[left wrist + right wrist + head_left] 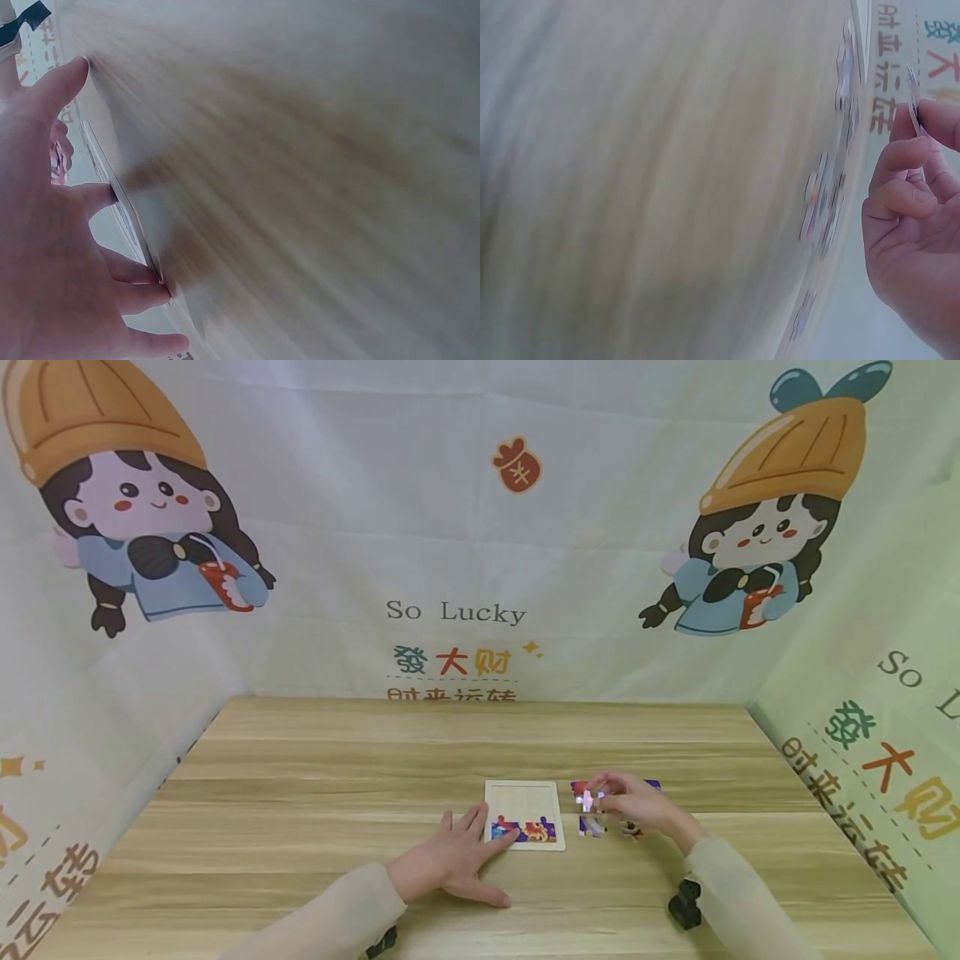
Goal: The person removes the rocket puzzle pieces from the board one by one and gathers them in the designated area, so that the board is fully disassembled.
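Observation:
A white puzzle tray [525,803] lies on the table, its lower part filled with a row of colourful jigsaw pieces [536,832]. Spread over the tray's left side is my left hand [453,853], its index finger reaching across the row. In the left wrist view, fingertips [156,294] rest along the tray's edge. To the right, my right hand [637,802] pinches a pale pink jigsaw piece [586,801] between thumb and finger. The right wrist view shows this piece [913,84] edge-on, raised off the table. Loose jigsaw pieces [592,827] lie beneath that hand, partly hidden.
The wooden table [337,760] is bounded by a printed cloth backdrop [450,543] at the back and sides. Dark wrist devices [684,906] sit under both sleeves. Several loose pieces [814,196] are strung along the table in the right wrist view.

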`<state>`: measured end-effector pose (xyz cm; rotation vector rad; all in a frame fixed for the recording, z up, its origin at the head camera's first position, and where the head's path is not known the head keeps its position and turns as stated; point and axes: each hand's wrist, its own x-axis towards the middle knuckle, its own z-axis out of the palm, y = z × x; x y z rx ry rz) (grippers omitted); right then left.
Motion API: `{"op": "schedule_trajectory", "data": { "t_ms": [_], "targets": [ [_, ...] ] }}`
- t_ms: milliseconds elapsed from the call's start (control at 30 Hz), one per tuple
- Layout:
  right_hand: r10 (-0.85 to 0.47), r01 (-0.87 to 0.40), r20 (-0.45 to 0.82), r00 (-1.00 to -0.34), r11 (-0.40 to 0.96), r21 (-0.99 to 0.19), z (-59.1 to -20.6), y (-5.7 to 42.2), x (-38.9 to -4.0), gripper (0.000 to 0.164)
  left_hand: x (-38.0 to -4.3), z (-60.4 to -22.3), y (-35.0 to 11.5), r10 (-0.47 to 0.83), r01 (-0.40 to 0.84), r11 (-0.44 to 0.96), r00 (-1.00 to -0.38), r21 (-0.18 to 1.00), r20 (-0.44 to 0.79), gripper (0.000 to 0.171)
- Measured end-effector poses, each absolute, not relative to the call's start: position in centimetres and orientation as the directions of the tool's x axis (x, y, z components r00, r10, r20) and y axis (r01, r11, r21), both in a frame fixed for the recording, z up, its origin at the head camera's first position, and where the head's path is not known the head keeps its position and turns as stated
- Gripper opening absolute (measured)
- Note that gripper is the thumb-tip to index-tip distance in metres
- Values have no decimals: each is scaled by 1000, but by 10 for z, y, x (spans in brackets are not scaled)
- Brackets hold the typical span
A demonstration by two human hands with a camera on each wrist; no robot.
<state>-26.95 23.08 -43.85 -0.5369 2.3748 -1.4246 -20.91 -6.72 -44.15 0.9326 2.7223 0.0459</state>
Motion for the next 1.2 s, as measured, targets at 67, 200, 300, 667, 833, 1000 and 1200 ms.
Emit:
{"op": "schedule_trajectory", "data": {
  "t_ms": [67, 200, 300, 667, 833, 1000, 1200],
  "targets": [
    [-464, -140, -82, -882, 425, -894, -439, 237, -269, 27, -209, -441, -67, 609, 601, 791, -758, 111, -234, 86],
    [-463, -119, -85, -882, 394, -911, -440, 251, -269, 27, -208, -440, -67, 611, 606, 789, -758, 100, -228, 86],
    [-458, -112, -94, -884, 403, -908, -439, 261, -268, 27, -208, -441, -67, 608, 603, 791, -760, 101, -227, 86],
    [-439, -99, -127, -889, 455, -885, -434, 291, -260, 26, -209, -441, -67, 603, 599, 795, -762, 99, -236, 86],
    [-429, -68, -151, -891, 455, -888, -435, 303, -258, 27, -208, -441, -67, 600, 597, 797, -763, 93, -242, 86],
    [-429, -61, -160, -889, 457, -887, -436, 311, -256, 29, -207, -440, -67, 597, 592, 799, -764, 101, -246, 86],
    [-445, -80, -165, -880, 482, -873, -437, 318, -254, 28, -208, -439, -67, 600, 595, 797, -762, 104, -244, 86]
  ]
}}
